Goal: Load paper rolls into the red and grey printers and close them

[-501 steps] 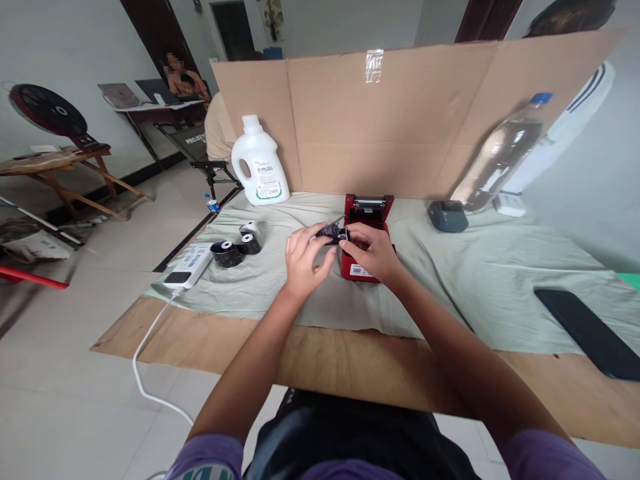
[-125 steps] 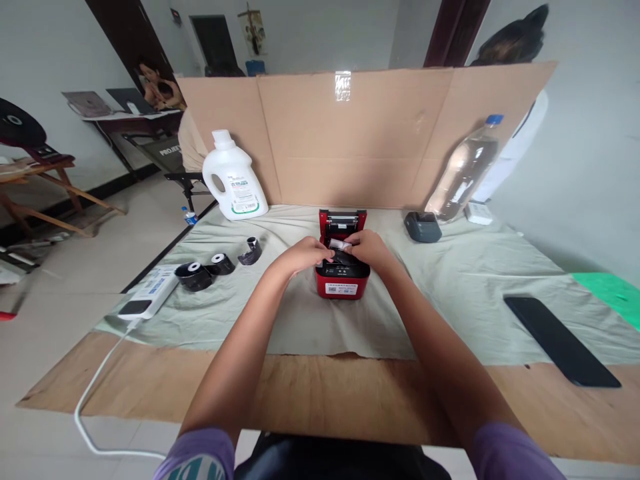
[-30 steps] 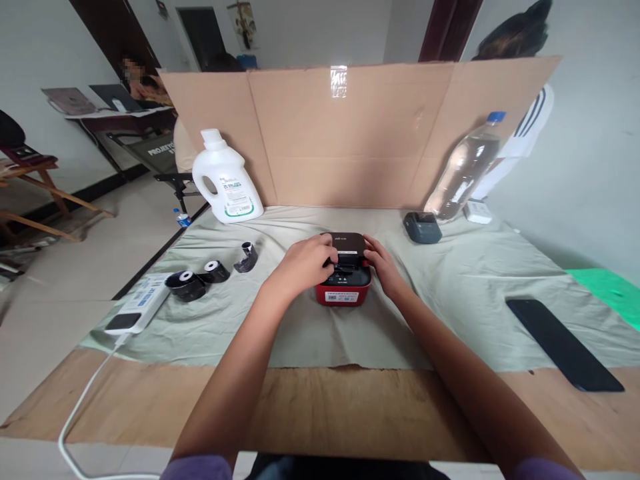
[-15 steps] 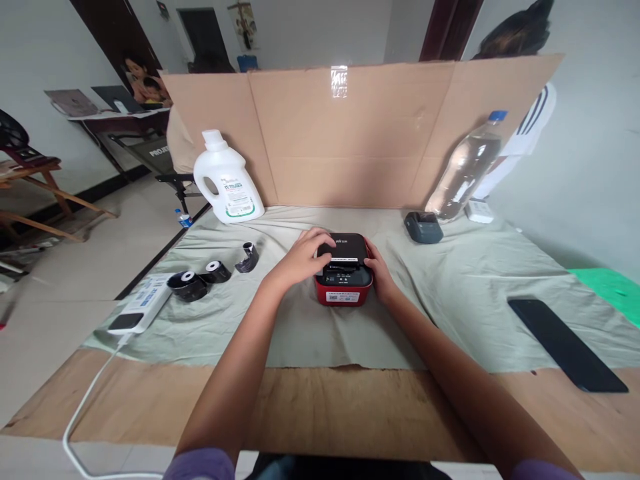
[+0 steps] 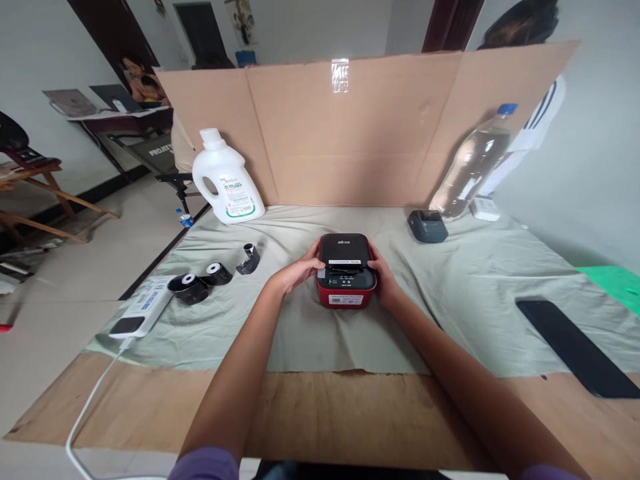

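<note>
A small red and black label printer [image 5: 345, 250] sits on the cloth in front of me, its black lid on top and a white sticker on its red front. My left hand [image 5: 303, 267] grips its left side, thumb at the lid's front corner and fingers mostly hidden behind the body. On the opposite side my right hand [image 5: 384, 272] clasps the printer, with the thumb near the lid's right front corner. Below the lid's front edge runs a dark slot with a white strip above it.
Black ribbon rolls [image 5: 189, 288] and a white power strip [image 5: 143, 308] lie to the left. Behind stand a white detergent jug [image 5: 227, 177], a cardboard screen [image 5: 350, 133] and a leaning water bottle [image 5: 473, 163]. A small black device [image 5: 428, 227] and a phone [image 5: 577, 347] are at right.
My left hand has come down from the top of the lid to the printer's left side. My right hand stays on the right side.
</note>
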A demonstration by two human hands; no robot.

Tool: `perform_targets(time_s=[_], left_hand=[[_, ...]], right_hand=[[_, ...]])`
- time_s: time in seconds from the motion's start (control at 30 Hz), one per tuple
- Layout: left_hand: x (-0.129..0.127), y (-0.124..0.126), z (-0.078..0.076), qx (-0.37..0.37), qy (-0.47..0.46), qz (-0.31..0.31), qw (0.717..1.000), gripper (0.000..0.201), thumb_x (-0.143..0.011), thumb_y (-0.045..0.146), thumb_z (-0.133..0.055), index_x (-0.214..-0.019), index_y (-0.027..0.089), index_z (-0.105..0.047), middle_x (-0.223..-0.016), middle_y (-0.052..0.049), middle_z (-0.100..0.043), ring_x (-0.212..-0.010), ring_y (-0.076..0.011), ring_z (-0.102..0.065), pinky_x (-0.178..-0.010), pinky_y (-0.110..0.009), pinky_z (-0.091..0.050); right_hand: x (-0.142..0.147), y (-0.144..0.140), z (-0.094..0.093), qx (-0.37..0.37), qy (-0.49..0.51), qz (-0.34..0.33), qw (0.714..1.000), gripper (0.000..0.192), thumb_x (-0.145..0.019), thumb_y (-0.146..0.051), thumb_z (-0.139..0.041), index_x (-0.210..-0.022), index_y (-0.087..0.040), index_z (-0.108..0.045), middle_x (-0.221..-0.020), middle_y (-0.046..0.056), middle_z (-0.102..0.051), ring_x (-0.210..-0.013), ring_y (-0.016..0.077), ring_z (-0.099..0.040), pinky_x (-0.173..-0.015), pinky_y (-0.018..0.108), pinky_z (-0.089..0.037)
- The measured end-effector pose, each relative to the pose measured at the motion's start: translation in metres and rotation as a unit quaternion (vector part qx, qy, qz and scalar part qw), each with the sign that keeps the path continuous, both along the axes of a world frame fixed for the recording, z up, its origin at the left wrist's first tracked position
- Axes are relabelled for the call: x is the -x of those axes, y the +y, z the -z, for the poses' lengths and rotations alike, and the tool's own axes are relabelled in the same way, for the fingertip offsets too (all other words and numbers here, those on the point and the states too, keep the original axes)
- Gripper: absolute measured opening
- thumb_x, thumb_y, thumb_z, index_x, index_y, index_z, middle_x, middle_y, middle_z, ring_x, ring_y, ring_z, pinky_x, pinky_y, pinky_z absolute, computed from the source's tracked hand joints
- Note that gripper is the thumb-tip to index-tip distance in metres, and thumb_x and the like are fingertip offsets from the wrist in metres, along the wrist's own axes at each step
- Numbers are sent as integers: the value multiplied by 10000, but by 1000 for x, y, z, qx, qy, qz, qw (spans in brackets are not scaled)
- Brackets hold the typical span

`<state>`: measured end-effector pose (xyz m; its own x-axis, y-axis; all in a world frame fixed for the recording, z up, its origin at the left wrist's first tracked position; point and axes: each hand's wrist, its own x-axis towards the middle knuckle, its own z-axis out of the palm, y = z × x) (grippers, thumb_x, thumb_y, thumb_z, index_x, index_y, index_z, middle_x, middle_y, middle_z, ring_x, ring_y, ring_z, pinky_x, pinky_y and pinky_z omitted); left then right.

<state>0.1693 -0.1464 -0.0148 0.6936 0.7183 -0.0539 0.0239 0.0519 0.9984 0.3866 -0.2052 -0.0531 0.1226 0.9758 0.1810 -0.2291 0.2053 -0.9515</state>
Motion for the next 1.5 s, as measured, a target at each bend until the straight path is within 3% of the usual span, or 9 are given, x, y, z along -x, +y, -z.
perform_targets(time_s=[0.23, 0.47, 0.63, 0.9, 1.23, 1.5], left_hand=[[0, 0, 2, 10, -28, 16, 999, 671, -734, 241, -541, -1397, 334, -501, -1296, -12, -663, -1150, -200, -628, -1032, -382, -484], [0, -2, 4, -31, 67, -25, 997, 634, -776, 310, -471, -1410, 315, -475, -1298, -18, -661, -1162, -184, -619, -997, -360, -502], [2, -2, 3, 24, -4, -7, 1000, 655, -773, 300, -545, -1424, 301, -477, -1391, -27, -608, -1223, -203, -592, -1054, -370, -462], [3, 4, 4, 109, -52, -20, 993, 706, -802, 352, -646, -1475, 342, -431, -1492, 2, -522, -1376, -232, -479, -1185, -398, -309], [2, 3, 3, 113, -86, 2, 990, 845, -715, 224, -683, -1497, 358, -393, -1518, 2, -490, -1409, -250, -445, -1208, -417, -282], [0, 1, 2, 97, -76, 6, 992, 892, -714, 208, -645, -1534, 352, -324, -1525, -10, -480, -1432, -269, -407, -1197, -442, -304]], right_hand=[[2, -1, -5, 27, 32, -9, 999, 712, -686, -303, -509, -1398, -315, -501, -1442, -28, -568, -1379, 289, -474, -1162, 505, -363], [4, -2, -4, -6, 25, -6, 1000, 670, -701, -332, -536, -1371, -312, -539, -1430, -17, -582, -1371, 297, -484, -1175, 507, -341], [5, -2, 2, -36, 65, -6, 997, 624, -754, -389, -607, -1369, -305, -552, -1431, -10, -583, -1404, 284, -446, -1221, 485, -266], [5, -4, 6, -28, 103, -11, 994, 524, -857, -531, -562, -1341, -333, -572, -1395, -25, -611, -1394, 270, -464, -1216, 498, -287], [-8, 5, 7, 12, 87, -6, 996, 618, -693, -303, -625, -1309, -313, -578, -1445, -12, -570, -1406, 288, -447, -1200, 511, -310], [-13, 8, 12, -26, 30, 1, 999, 624, -698, -243, -583, -1319, -307, -594, -1436, -26, -577, -1410, 273, -442, -1211, 476, -302]])
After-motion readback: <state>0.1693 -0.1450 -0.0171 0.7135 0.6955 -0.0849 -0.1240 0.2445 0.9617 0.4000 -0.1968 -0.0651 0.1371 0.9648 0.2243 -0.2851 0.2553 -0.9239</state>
